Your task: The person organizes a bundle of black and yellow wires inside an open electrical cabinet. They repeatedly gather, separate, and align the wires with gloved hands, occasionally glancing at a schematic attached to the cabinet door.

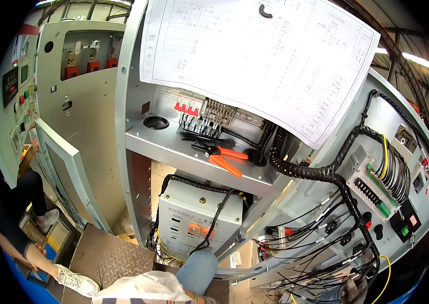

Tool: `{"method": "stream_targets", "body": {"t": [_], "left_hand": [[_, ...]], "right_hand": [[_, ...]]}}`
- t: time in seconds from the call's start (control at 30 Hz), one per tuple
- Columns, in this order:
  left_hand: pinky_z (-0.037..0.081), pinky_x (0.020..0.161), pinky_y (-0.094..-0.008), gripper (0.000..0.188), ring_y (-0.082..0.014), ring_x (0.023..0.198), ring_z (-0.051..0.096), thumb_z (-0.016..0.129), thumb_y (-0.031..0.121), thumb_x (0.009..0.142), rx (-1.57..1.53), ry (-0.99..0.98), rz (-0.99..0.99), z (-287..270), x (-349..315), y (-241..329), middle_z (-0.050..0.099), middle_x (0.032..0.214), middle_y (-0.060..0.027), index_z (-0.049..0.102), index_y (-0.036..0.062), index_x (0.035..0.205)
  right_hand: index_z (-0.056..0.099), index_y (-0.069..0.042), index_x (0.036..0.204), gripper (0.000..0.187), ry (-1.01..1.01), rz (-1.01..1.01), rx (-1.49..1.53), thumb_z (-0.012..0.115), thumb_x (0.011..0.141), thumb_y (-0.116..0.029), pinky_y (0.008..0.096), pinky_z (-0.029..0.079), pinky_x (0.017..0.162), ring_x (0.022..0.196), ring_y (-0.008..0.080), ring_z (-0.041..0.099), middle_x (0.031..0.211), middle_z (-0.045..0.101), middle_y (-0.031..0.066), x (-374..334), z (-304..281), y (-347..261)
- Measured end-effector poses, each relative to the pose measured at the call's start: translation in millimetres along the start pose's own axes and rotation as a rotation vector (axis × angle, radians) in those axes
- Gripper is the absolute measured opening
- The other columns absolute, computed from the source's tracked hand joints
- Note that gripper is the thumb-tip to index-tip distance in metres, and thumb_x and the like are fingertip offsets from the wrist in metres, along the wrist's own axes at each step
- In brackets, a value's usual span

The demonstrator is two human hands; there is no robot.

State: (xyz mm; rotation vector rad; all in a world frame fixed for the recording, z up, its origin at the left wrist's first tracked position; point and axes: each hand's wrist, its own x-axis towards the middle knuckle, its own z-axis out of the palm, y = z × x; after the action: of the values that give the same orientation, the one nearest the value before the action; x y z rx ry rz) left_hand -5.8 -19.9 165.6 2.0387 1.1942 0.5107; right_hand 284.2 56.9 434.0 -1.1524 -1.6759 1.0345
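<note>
Neither of my hands shows clearly; only my light sleeve or shirt (143, 289) and a denim knee (199, 268) appear at the lower edge. In front of me, pliers with orange handles (228, 158) lie on the metal shelf (194, 161) of an open cabinet. Dark cable ties or thin wires (209, 139) are beside them. Above, a large sheet of wiring diagrams (255, 55) hangs over the cabinet's upper part, with a small black curved piece (265, 11) on it. Red-switched breakers (186, 105) and a terminal row (218, 110) sit behind the shelf.
At right an open door carries a thick black wire bundle (300, 169), a green-edged terminal module (377, 182) and many loose wires (316, 228). Below the shelf stands a grey box (199, 210). Another person's white shoe (77, 281) is at left, near a chequered metal plate (108, 256).
</note>
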Motion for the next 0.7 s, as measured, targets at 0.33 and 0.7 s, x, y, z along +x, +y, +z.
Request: {"method": "stream_targets", "body": {"t": [0.33,0.7], "left_hand": [[0.048,0.084,-0.0377,0.030,-0.0272,0.100,0.058,0.061,0.021,0.085,-0.022,0.011,0.025,3,10,8,0.059,0.112,-0.0124,0.059,0.0048,0.110],[0.050,0.079,-0.0348,0.026,-0.0235,0.093,0.062,0.061,0.016,0.084,-0.330,0.419,0.626,-56,23,151,0.062,0.104,-0.0110,0.063,0.0116,0.109]], "right_hand": [[0.057,-0.009,0.093,0.015,0.025,0.002,-0.052,0.063,0.085,-0.019,0.0179,0.033,0.043,0.050,0.0048,0.043,0.066,0.051,-0.0034,5,8,-5],[0.059,-0.004,0.094,0.028,0.219,0.020,-0.139,0.067,0.077,-0.025,0.0213,0.029,0.041,0.046,0.0066,0.042,0.060,0.048,-0.0033,4,7,11]]}}
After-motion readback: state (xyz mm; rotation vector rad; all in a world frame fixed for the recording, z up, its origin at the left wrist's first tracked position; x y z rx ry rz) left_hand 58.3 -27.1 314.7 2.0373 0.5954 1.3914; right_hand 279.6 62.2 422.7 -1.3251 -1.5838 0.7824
